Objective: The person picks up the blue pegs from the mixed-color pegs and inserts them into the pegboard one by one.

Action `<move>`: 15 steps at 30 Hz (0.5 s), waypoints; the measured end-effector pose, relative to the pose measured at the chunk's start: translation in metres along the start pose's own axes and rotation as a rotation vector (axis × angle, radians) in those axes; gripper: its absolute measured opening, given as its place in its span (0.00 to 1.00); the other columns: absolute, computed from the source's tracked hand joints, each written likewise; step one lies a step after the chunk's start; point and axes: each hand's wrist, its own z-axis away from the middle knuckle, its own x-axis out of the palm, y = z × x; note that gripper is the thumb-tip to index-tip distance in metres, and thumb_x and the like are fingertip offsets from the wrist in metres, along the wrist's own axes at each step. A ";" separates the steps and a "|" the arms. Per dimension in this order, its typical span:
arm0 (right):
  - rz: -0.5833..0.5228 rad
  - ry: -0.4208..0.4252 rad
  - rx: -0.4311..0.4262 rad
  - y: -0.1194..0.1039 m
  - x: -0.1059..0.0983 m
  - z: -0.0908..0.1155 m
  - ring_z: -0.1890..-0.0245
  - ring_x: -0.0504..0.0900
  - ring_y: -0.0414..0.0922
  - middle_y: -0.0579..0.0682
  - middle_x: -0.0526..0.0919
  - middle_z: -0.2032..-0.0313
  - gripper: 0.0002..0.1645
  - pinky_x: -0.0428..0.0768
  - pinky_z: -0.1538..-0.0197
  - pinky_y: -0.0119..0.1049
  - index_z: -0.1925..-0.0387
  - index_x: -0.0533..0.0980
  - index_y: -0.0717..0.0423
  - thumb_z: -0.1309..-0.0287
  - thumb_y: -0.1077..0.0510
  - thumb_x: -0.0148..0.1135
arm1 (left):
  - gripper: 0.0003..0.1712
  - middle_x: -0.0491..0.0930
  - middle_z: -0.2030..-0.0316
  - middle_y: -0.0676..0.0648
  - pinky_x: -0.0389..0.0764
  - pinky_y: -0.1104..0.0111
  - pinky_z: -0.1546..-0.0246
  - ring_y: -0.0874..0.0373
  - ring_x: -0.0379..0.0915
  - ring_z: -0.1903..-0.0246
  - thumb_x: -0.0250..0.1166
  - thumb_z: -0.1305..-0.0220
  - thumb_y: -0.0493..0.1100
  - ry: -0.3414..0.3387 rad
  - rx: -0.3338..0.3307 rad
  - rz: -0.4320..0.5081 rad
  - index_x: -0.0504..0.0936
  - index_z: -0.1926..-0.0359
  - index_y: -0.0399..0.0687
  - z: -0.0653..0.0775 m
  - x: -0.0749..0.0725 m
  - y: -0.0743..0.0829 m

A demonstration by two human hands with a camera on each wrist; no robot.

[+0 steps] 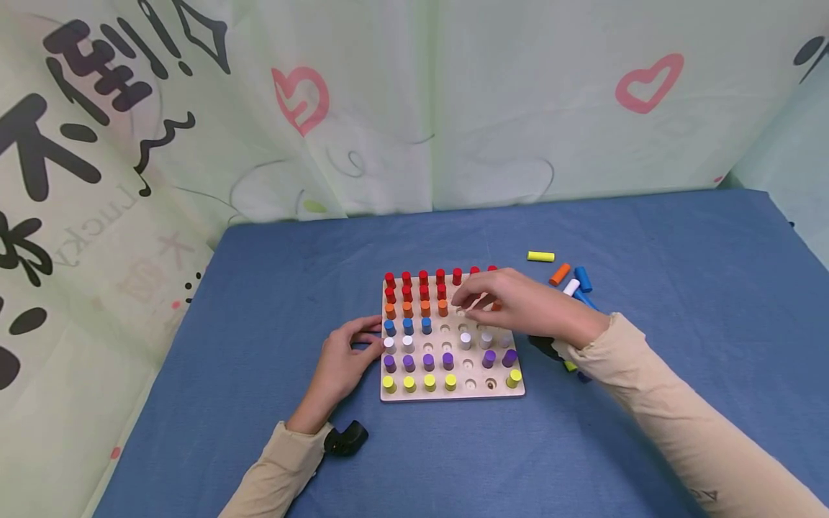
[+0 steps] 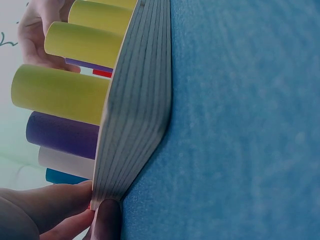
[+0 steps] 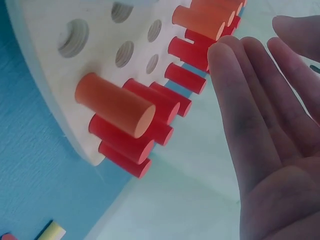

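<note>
A pale wooden pegboard lies on the blue cloth, with rows of red, orange, blue, white, purple and yellow pegs standing in its holes. At its left edge my left hand holds on; in the left wrist view the thumb and a finger pinch the board's edge. My right hand hovers over the upper right part of the board, hiding some pegs. In the right wrist view its fingers are fairly straight, thumb apart, nothing between them. An orange peg and red pegs stand close by.
Loose pegs lie right of the board: a yellow peg, an orange peg, a blue peg and a white peg, with others partly under the right forearm. A printed curtain hangs behind the table.
</note>
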 end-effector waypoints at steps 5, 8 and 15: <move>0.012 0.014 -0.007 0.003 -0.002 0.005 0.54 0.86 0.47 0.54 0.86 0.53 0.15 0.86 0.53 0.40 0.50 0.82 0.60 0.38 0.65 0.66 | 0.24 0.84 0.47 0.44 0.85 0.61 0.55 0.54 0.81 0.54 0.67 0.36 0.35 0.000 -0.004 -0.003 0.80 0.38 0.42 0.000 0.000 0.000; 0.039 0.029 0.003 0.004 -0.004 0.009 0.55 0.86 0.46 0.53 0.86 0.53 0.14 0.85 0.54 0.39 0.50 0.82 0.59 0.38 0.65 0.67 | 0.24 0.84 0.47 0.44 0.85 0.61 0.55 0.54 0.81 0.54 0.67 0.36 0.35 -0.001 -0.007 -0.003 0.80 0.38 0.43 0.000 0.000 0.000; 0.063 0.057 0.045 0.006 -0.010 0.019 0.56 0.84 0.42 0.49 0.85 0.54 0.14 0.85 0.53 0.45 0.51 0.82 0.56 0.38 0.64 0.67 | 0.24 0.83 0.46 0.44 0.85 0.60 0.54 0.54 0.81 0.53 0.67 0.35 0.36 -0.007 -0.011 -0.010 0.79 0.37 0.43 0.000 0.000 0.000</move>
